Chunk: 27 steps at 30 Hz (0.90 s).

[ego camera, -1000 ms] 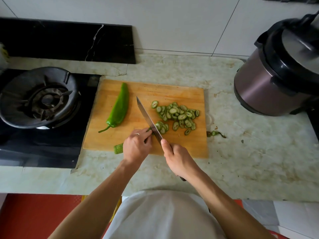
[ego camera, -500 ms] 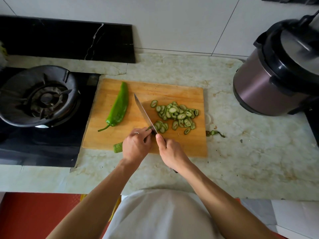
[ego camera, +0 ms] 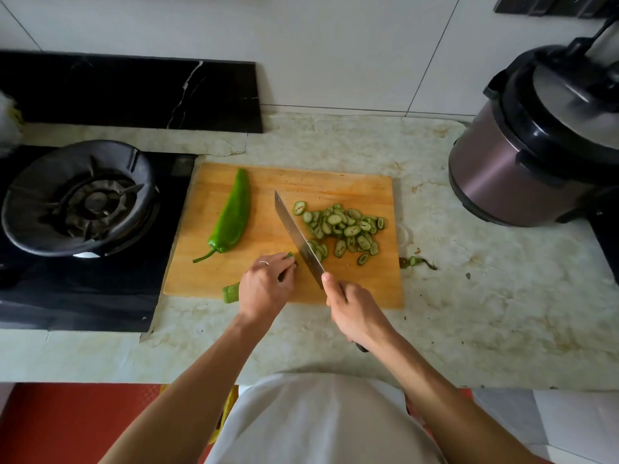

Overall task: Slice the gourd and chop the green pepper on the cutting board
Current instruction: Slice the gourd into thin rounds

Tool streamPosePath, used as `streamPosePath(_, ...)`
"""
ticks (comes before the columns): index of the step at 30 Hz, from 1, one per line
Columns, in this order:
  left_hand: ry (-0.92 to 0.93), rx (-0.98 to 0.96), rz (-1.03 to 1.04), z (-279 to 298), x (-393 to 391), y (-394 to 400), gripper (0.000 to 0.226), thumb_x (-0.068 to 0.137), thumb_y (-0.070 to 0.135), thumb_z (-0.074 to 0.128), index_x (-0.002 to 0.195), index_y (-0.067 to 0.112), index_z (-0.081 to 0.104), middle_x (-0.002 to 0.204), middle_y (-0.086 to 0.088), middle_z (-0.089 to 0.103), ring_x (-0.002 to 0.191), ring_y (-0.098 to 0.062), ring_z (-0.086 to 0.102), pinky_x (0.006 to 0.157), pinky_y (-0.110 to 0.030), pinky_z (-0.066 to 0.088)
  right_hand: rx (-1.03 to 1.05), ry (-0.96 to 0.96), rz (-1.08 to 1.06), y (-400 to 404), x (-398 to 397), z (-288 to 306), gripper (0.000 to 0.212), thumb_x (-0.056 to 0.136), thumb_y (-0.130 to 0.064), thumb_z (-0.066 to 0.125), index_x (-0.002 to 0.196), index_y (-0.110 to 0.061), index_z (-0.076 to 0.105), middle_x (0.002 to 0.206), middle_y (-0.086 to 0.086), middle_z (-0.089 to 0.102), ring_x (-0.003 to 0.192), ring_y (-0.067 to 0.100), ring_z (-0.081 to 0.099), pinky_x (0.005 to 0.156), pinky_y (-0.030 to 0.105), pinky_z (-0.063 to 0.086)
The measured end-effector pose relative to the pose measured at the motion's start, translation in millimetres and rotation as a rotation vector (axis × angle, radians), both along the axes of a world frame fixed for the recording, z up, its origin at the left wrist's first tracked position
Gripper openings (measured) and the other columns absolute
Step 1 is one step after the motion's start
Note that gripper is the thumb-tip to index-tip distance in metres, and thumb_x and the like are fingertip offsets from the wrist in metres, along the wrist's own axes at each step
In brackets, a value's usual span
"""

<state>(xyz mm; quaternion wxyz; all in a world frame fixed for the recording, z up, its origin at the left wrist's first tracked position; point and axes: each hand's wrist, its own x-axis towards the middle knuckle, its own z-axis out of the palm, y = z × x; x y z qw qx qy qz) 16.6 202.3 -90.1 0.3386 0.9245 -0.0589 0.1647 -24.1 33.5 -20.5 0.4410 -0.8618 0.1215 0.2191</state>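
Left hand (ego camera: pixel 264 289) pinching the firm, slippery gourd (ego camera: pixel 231 292) at the board's (ego camera: pixel 368 185) bottom edge. Right hand (ego camera: pixel 355 313) gripping the knife (ego camera: pixel 298 239). Pepper (ego camera: pixel 232 214) lying upper left, whole. Best held mid-gourd, fingers tucked.

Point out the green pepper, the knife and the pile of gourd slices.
green pepper (ego camera: pixel 232 214), head view, middle of its body
knife (ego camera: pixel 294 231), head view, flat of the blade
gourd slices (ego camera: pixel 345 227), head view, middle of the pile
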Motion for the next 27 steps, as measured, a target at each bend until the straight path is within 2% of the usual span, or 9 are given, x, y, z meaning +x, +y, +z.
streamPosePath(2,-0.006,0.006,-0.004,1.1,0.1,-0.2,0.007,0.073,0.002,0.078,0.076,0.008,0.077,0.081,-0.002,0.075,0.080,-0.026,0.070,0.055,-0.038,0.059,0.014,-0.016,0.007,1.8,-2.0,2.1,0.065,0.101,-0.057,0.032,0.073,-0.002,0.053,0.056,0.004,0.053,0.047,0.019,0.046,0.050,0.031,0.037)
streamPosePath(8,-0.008,0.016,0.002,-0.4,-0.4,-0.1,0.010,0.076,0.010,0.067,0.074,0.010,0.077,0.078,-0.001,0.073,0.079,-0.022,0.067,0.053,-0.039,0.058,0.016,-0.016,0.031,6.8,-4.4,1.8,0.059,0.101,-0.056,0.034,0.065,-0.011,0.048,0.056,0.000,0.051,0.053,0.018,0.046,0.060,0.030,0.038)
streamPosePath(11,0.000,0.006,0.007,-0.8,0.6,-0.2,0.017,0.079,0.017,0.060,0.073,0.011,0.076,0.076,-0.001,0.072,0.079,-0.018,0.063,0.052,-0.039,0.057,0.025,0.004,0.031,6.2,-3.7,2.7,0.058,0.101,-0.057,0.034,0.066,-0.013,0.049,0.056,-0.002,0.049,0.051,0.016,0.044,0.056,0.029,0.036)
streamPosePath(15,0.008,0.005,0.012,-2.8,0.9,0.6,0.016,0.078,0.016,0.061,0.073,0.011,0.075,0.076,-0.001,0.072,0.079,-0.017,0.062,0.053,-0.038,0.057,0.015,0.015,0.043,6.5,-0.7,1.1,0.058,0.101,-0.058,0.034,0.060,-0.017,0.042,0.056,-0.003,0.045,0.048,0.014,0.039,0.046,0.026,0.031)
streamPosePath(24,-0.020,0.022,0.005,-9.0,2.2,0.9,0.009,0.075,0.009,0.069,0.077,0.011,0.078,0.081,0.001,0.074,0.080,-0.018,0.064,0.050,-0.036,0.057,-0.030,0.062,0.079,11.2,14.7,1.3,0.066,0.098,-0.064,0.029,0.066,-0.011,0.049,0.063,0.005,0.054,0.050,0.019,0.047,0.047,0.028,0.035)
streamPosePath(27,0.013,0.044,0.005,-9.6,2.6,1.9,0.016,0.081,0.016,0.061,0.077,0.015,0.076,0.080,0.006,0.073,0.079,-0.018,0.065,0.049,-0.035,0.055,-0.056,0.053,0.133,14.9,18.7,2.0,0.053,0.102,-0.057,0.028,0.063,-0.025,0.043,0.071,0.009,0.054,0.058,0.024,0.050,0.051,0.032,0.041)
